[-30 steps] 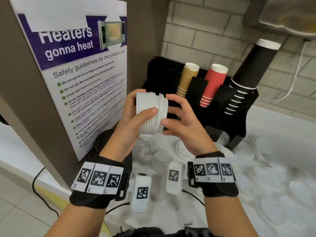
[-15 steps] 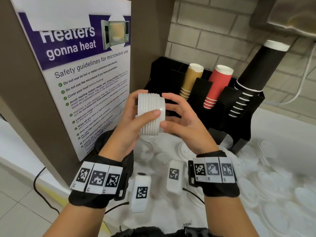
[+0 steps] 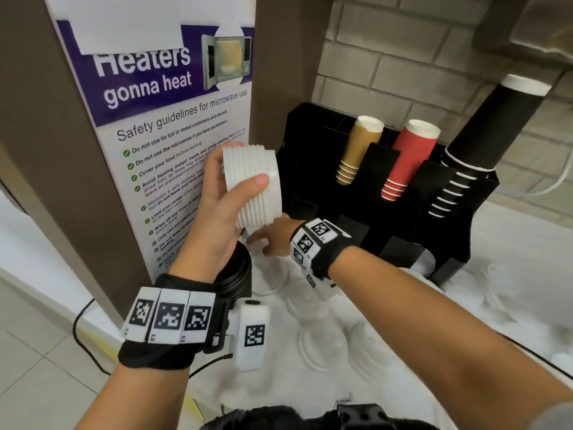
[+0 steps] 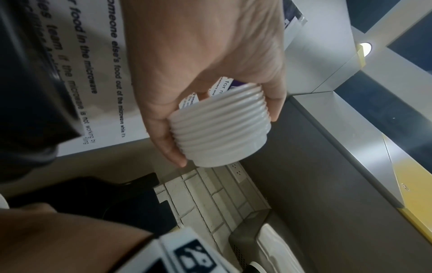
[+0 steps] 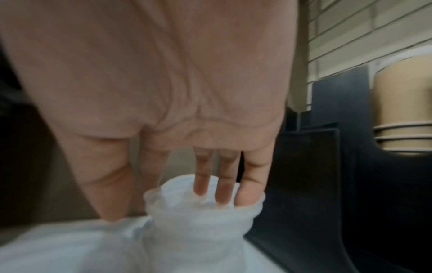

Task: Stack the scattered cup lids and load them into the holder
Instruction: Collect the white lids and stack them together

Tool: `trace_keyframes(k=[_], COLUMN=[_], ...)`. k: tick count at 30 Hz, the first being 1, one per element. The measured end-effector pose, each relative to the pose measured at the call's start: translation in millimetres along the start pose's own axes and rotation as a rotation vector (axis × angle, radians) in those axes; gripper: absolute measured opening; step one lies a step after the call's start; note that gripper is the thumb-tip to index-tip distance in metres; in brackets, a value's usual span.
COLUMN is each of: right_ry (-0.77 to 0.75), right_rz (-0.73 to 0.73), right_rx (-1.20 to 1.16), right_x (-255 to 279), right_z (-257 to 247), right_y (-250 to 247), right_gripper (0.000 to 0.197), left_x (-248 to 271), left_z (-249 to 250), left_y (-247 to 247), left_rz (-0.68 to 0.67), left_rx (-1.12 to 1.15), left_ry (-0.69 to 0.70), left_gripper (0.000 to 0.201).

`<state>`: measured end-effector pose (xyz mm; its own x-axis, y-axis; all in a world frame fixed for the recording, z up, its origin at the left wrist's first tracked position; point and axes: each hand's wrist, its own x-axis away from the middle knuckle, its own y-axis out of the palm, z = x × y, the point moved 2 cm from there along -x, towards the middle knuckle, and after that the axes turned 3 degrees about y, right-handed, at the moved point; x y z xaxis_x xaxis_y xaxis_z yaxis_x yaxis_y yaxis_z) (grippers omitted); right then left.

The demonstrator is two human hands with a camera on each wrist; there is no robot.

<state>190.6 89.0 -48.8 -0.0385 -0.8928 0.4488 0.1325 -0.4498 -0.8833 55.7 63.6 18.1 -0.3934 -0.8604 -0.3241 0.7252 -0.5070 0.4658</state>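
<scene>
A tall stack of white cup lids lies on its side in my left hand, which grips it with the thumb in front and the fingers behind, raised beside the black holder. Below that stack my right hand reaches down to the counter. Its straight fingertips touch the top of a white lid; the thumb stands apart on the lid's left. That view is blurred. More white lids lie scattered on the white counter.
The holder carries brown cups, red cups and tall black cups. A dark round stack sits under my left wrist. A poster covers the panel at the left, and a brick wall stands behind.
My right hand has let go of the lid stack and dropped to the counter beneath it. My left hand has lifted the stack slightly and holds it alone.
</scene>
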Motion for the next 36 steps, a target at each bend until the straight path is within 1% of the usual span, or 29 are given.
trace_keyframes(k=[2, 5, 6, 8, 10, 11, 12, 13, 14, 16, 17, 19, 20, 22, 23, 25, 26, 27, 29, 32, 33, 34, 36], right_ry=[-0.041, -0.033, -0.012, 0.029, 0.064, 0.082, 0.09, 0.092, 0.072, -0.006, -0.047, -0.063, -0.042, -0.01, -0.01, -0.044, -0.057, -0.068, -0.062, 0.006, 0.019, 0.028, 0.013], right_rz=[0.024, 0.035, 0.012, -0.088, -0.183, -0.202, -0.191, -0.149, -0.073, 0.087, 0.142, 0.205, 0.213, 0.16, 0.123, 0.074, 0.059, 0.053, 0.028, -0.036, -0.043, -0.038, 0.042], right_rx=[0.008, 0.0, 0.008, 0.041, 0.08, 0.093, 0.099, 0.097, 0.073, -0.041, -0.122, -0.188, -0.164, -0.042, 0.014, 0.043, 0.029, 0.006, 0.029, 0.165, 0.176, 0.148, 0.036], right_x=[-2.3, 2.5, 5.0, 11.9, 19.9, 24.8, 29.4, 33.5, 34.9, 34.3, 33.1, 27.2, 21.9, 11.2, 6.8, 2.2, 2.4, 4.6, 9.1, 8.8, 8.3, 7.1, 3.0], right_z=[-4.0, -4.7, -3.3, 2.2, 8.4, 11.5, 13.1, 13.2, 11.6, 2.2, -3.8, -13.4, -15.2, -15.6, -15.1, -14.3, -13.5, -11.9, -6.7, 7.1, 9.5, 10.5, 6.6], right_y=[0.1, -6.1, -7.8, -10.6, -16.2, -20.5, -25.4, -30.6, -33.9, -36.2, -35.5, -32.0, -29.4, -23.9, -21.7, -22.2, -24.0, -25.1, -26.6, -29.8, -31.9, -34.1, -35.3], right_gripper=[0.052, 0.047, 0.049, 0.049, 0.038, 0.035, 0.035, 0.033, 0.032, 0.031, 0.029, 0.034, 0.041, 0.053, 0.056, 0.059, 0.057, 0.052, 0.031, 0.024, 0.022, 0.027, 0.036], left_x=[0.7, 1.2, 1.2, 0.5, -0.2, -0.4, -0.5, -0.4, -0.3, -0.1, -0.2, 0.0, 0.2, 1.0, 1.4, 1.8, 2.1, 2.2, 2.4, 1.7, 0.9, 0.2, -0.8], left_z=[-0.2, 0.2, 0.6, 1.2, 1.5, 1.6, 1.7, 1.9, 2.2, 2.7, 3.1, 4.1, 4.5, 5.1, 5.6, 6.5, 7.2, 7.9, 8.6, 8.0, 8.2, 8.5, 8.9], left_y=[-0.8, -4.3, -4.9, -5.2, -4.6, -4.1, -3.4, -3.0, -2.6, -1.9, -1.7, -1.4, -1.6, -2.4, -3.0, -4.7, -6.0, -7.0, -8.0, -6.4, -5.5, -4.7, -3.9], left_rz=[-0.003, -0.011, -0.014, -0.018, -0.026, -0.03, -0.031, -0.03, -0.029, -0.031, -0.031, -0.023, -0.017, -0.009, -0.007, -0.009, -0.011, -0.015, -0.02, -0.024, -0.026, -0.031, -0.04], left_rx=[0.0, -0.007, -0.009, -0.01, -0.002, 0.0, -0.002, -0.005, -0.007, -0.002, 0.004, 0.014, 0.016, 0.015, 0.013, 0.012, 0.008, 0.001, -0.012, -0.018, -0.02, -0.022, -0.023], left_ry=[-0.007, -0.012, -0.013, -0.016, -0.02, -0.021, -0.021, -0.02, -0.019, -0.017, -0.016, -0.017, -0.017, -0.019, -0.02, -0.017, -0.013, -0.012, -0.013, -0.014, -0.012, -0.008, -0.002], left_gripper=[0.066, 0.06, 0.059, 0.06, 0.06, 0.059, 0.059, 0.059, 0.059, 0.058, 0.058, 0.058, 0.059, 0.061, 0.062, 0.063, 0.063, 0.063, 0.063, 0.063, 0.063, 0.062, 0.061])
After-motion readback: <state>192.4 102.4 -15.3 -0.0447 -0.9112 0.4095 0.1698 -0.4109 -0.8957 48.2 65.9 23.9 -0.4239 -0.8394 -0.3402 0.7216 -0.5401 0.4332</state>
